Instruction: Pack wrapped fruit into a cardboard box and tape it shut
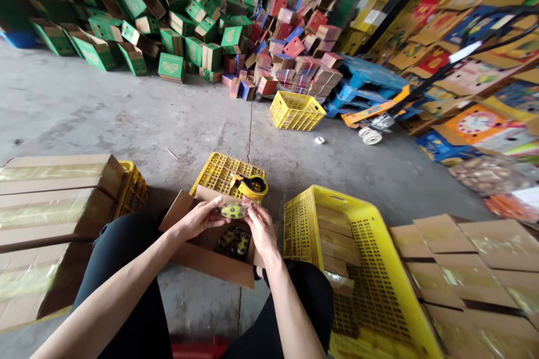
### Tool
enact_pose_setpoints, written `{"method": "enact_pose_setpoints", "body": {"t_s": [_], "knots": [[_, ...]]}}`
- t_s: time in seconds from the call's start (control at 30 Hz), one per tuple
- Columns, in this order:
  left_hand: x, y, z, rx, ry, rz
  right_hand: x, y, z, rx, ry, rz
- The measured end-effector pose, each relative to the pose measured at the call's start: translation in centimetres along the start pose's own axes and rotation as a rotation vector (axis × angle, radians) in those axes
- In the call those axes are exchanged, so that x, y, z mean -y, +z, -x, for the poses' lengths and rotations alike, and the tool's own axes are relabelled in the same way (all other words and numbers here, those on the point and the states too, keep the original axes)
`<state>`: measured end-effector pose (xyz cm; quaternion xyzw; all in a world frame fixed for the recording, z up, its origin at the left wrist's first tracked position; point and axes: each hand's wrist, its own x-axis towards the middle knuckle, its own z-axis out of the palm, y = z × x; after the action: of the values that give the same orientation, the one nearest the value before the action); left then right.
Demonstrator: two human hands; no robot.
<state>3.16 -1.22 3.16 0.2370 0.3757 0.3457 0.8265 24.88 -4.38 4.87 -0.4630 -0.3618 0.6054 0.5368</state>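
Between my left hand (201, 217) and my right hand (260, 224) is a small oval yellow-green piece with dark spots (233, 211), shaped somewhat like a toy turtle. The fingers of both hands are closed on its two ends. It is held above an open cardboard box (210, 261) between my knees. Inside that box lie several similar dark-and-yellow spotted pieces (233, 242). Just beyond the box, a yellow-and-black tape dispenser (254, 185) rests on a yellow crate (225, 167).
Taped cartons (46, 202) are stacked at my left. On the right stands a large yellow crate (373, 213) with small cartons in it, beside more taped cartons (475, 269). Farther off are another yellow crate (297, 112), a pallet jack (379, 112) and heaped green boxes (170, 64).
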Motion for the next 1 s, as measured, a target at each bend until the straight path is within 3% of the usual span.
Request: {"method": "enact_pose_setpoints", "body": {"t_s": [0.3,0.57,0.83,1.0], "knots": [[-0.4,0.9,0.7,-0.022,0.186,-0.014,1.1,0.4,0.2,0.009,0.070,-0.186],[0.0,1.4,0.9,-0.019,0.350,-0.086,0.7,0.3,0.5,-0.001,0.109,-0.085],[0.0,1.6,0.8,-0.015,0.296,-0.052,0.8,0.3,0.4,0.047,0.045,-0.039],[0.2,1.5,0.6,0.051,0.271,-0.126,0.8,0.1,0.3,0.042,0.037,-0.054]]}}
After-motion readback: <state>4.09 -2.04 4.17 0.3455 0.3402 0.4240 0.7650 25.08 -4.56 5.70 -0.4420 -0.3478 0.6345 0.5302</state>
